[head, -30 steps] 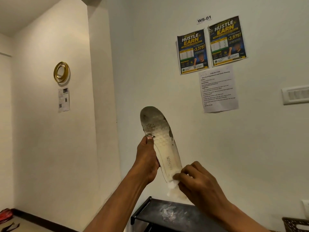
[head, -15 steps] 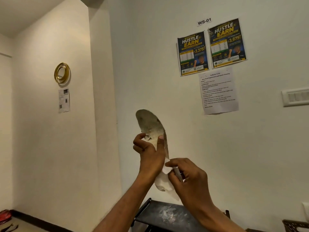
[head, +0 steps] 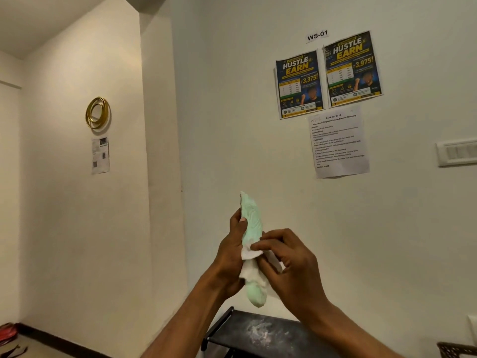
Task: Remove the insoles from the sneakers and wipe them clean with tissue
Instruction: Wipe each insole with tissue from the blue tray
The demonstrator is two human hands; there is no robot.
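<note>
I hold one insole (head: 252, 223) upright in front of the wall, its pale green patterned underside turned toward me. My left hand (head: 232, 251) grips it around the middle, thumb on the green face. My right hand (head: 291, 267) pinches a crumpled white tissue (head: 249, 264) against the insole's lower half. The heel end sticks out below both hands. No sneakers are in view.
A black rack top (head: 263, 332) smeared with white dust stands below my hands against the wall. Posters (head: 327, 73) and a task sheet (head: 338, 143) hang on the wall. A dark basket corner (head: 456, 350) shows at bottom right, red footwear (head: 6, 334) at bottom left.
The insole has been turned over from its grey, dirty top face to its green underside and lowered. My left hand regripped it, and my right hand moved the tissue up from the heel.
</note>
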